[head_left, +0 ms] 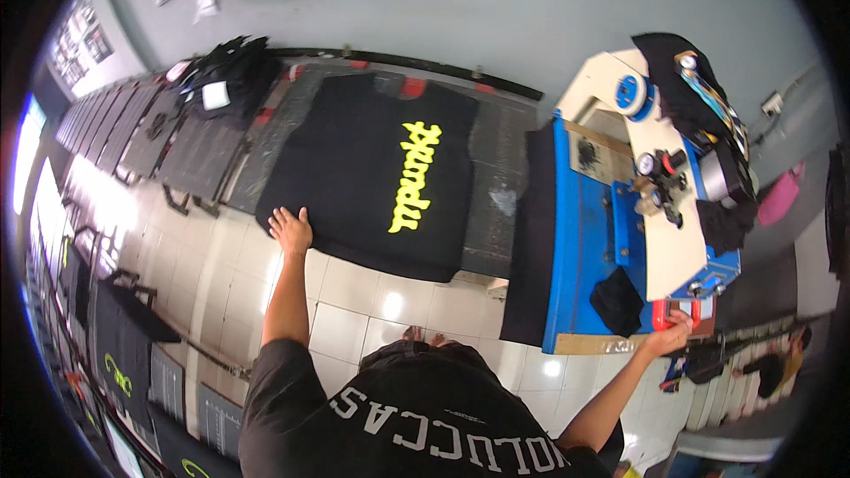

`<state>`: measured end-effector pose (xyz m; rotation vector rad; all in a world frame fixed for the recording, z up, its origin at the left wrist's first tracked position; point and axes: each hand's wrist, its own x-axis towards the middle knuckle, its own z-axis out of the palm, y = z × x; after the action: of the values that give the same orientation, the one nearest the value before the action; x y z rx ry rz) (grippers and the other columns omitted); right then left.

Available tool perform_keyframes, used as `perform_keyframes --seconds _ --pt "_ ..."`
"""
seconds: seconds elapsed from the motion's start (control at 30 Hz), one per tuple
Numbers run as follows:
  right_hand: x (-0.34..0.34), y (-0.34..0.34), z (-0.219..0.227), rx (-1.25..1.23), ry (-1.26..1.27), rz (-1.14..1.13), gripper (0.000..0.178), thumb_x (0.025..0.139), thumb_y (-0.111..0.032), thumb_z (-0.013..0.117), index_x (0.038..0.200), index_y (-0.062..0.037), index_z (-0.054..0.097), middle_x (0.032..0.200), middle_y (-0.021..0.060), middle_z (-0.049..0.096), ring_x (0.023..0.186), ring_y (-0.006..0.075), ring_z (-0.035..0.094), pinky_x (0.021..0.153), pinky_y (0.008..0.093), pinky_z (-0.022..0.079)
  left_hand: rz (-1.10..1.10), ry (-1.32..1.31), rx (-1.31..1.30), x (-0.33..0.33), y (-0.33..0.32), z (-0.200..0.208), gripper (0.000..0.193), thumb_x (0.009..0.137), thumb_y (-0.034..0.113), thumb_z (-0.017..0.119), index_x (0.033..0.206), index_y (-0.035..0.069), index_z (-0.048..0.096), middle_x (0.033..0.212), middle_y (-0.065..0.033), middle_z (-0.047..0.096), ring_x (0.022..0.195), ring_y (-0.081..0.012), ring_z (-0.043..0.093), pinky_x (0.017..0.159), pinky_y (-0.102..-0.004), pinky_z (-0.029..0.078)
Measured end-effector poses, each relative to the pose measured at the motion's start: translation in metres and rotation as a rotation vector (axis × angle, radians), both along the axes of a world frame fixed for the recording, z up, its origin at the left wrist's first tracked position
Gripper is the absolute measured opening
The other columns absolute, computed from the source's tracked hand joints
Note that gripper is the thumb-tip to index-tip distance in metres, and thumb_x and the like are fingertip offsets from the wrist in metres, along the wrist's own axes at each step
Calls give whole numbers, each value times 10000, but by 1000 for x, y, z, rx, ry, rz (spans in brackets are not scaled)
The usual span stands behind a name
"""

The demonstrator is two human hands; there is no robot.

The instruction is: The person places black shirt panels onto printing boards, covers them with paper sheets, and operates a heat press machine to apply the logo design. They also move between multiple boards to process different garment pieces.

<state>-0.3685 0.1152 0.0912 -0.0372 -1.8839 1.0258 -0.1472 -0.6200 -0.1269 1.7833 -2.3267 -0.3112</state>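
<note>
A black T-shirt with bright yellow lettering lies flat on a dark printing board. My left hand rests on its near left edge, fingers spread, palm down. Far to the right, my right hand is closed at a red-rimmed piece by the near corner of a blue and cream press machine. Its fingers bend over the rim; what the piece is I cannot make out. A folded black cloth lies on the machine's blue bed, close to that hand.
Black fabric hangs along the machine's left side. Dark garments are piled on the boards to the left, which run in a long row. More boards with black shirts stand at lower left. A person is at far right.
</note>
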Motion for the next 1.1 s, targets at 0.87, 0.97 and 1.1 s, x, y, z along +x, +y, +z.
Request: perform_keyframes --seconds 0.87,0.97,1.1 --pt "-118 126 -67 240 -137 87 487 1024 -318 331 686 -2 484 615 95 503 586 217 514 569 350 398 -929 483 967 -115 340 -52 276 962 225 606 1129 5 610 983 -121 673 919 -206 642 798 -326 498" --pt "-144 147 -81 114 -301 0 455 1012 -299 372 810 32 610 735 170 608 689 308 586 667 408 456 -1174 711 836 -150 327 87 180 961 125 585 1068 -8 639 957 -130 678 899 -203 645 764 -320 493" --pt "-181 168 -117 664 -241 -256 436 1000 -295 391 972 40 668 903 253 656 831 418 607 770 505 453 -1721 944 442 -168 334 243 166 890 101 598 1004 8 675 951 -111 697 900 -272 665 822 -390 512"
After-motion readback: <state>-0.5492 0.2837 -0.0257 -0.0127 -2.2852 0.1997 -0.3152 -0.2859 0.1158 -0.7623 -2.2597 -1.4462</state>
